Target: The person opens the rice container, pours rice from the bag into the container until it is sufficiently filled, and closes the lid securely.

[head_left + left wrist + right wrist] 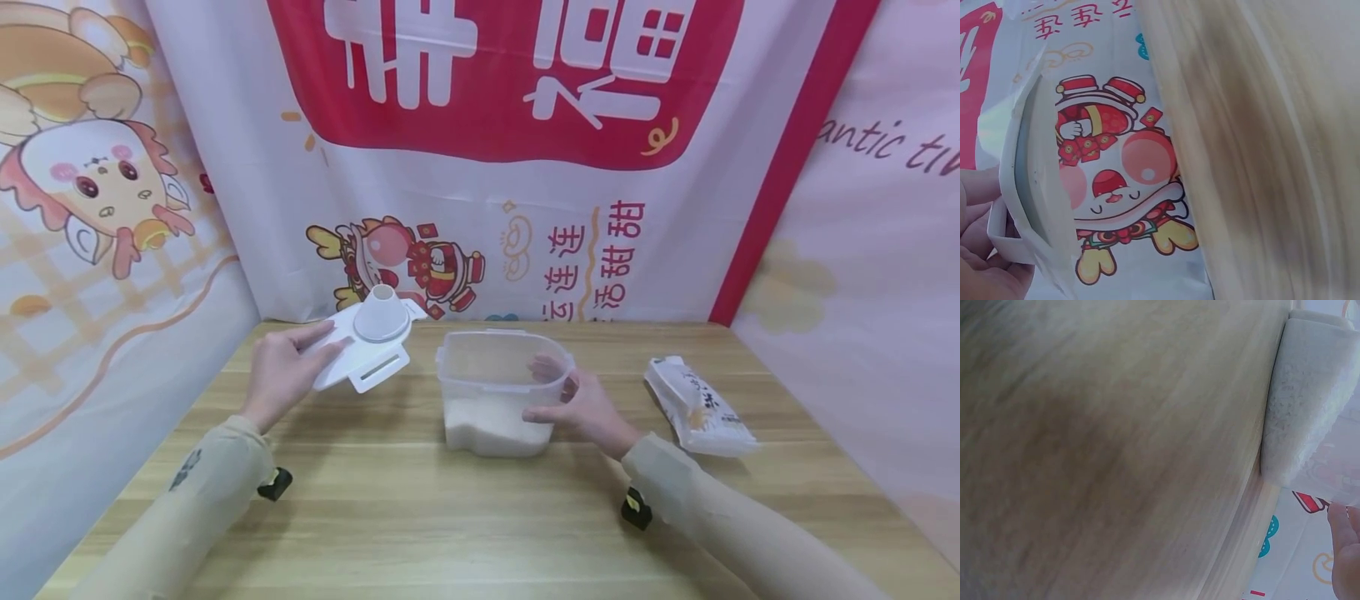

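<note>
My left hand pinches a white lid by its left end, above the table. A round raised spout sticks up from the lid, and a slotted flap hangs at its edge. In the left wrist view the lid appears edge-on beside the fingers. A clear plastic container, its top uncovered, stands upright on the table with white rice in its lower part. My right hand grips its right side, thumb in front and fingers behind. The right wrist view shows rice through the wall.
A white printed packet lies on the wooden table, right of the container. Behind the table hangs a cloth with red and cartoon prints. Printed cloths also border the left and right sides.
</note>
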{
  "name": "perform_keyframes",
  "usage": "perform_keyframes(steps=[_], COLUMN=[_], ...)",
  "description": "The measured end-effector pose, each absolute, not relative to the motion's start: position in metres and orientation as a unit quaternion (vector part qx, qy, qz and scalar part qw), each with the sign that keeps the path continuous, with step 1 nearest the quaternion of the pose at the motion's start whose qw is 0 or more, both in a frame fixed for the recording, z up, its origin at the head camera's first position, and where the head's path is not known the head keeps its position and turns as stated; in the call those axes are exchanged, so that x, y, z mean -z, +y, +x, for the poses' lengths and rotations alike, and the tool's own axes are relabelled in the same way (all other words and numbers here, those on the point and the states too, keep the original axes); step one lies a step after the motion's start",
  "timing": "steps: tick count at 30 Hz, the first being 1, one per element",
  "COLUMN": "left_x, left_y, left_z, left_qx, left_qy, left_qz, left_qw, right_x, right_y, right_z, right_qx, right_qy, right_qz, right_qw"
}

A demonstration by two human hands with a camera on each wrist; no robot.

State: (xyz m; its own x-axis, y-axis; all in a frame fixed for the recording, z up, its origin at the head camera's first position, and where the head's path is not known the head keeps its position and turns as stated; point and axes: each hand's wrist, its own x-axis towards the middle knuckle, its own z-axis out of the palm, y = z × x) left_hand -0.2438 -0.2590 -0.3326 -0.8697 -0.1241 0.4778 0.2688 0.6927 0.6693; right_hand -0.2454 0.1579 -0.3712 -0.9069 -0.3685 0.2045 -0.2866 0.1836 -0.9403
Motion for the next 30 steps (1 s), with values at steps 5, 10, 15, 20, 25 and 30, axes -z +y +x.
perform_keyframes(steps=[5, 10, 15, 20, 25, 30], left_x=[0.328, 0.323, 0.316, 0.308, 0.301, 0.292], left_y=[-0.253, -0.249, -0.244, -0.236, -0.228, -0.219], left_z=[-0.245, -0.245, -0.245, -0.245, -0.246, -0.244], left_qx=[0.409, 0.416, 0.433, 0.448, 0.458, 0.469], left_qy=[-0.878, -0.876, -0.868, -0.85, -0.837, -0.829], left_qz=[-0.047, -0.041, -0.038, -0.056, -0.067, -0.079], left_qw=[0.246, 0.24, 0.239, 0.271, 0.292, 0.295], right_x=[0.371, 0.372, 0.373, 0.375, 0.376, 0.373], right_y=[0.157, 0.158, 0.158, 0.159, 0.159, 0.158], right_z=[-0.246, -0.246, -0.247, -0.248, -0.248, -0.247], right_qx=[0.602, 0.604, 0.606, 0.609, 0.61, 0.609], right_qy=[0.768, 0.766, 0.765, 0.761, 0.76, 0.762], right_qz=[-0.217, -0.217, -0.217, -0.222, -0.222, -0.219], right_qw=[0.034, 0.032, 0.028, 0.026, 0.028, 0.032])
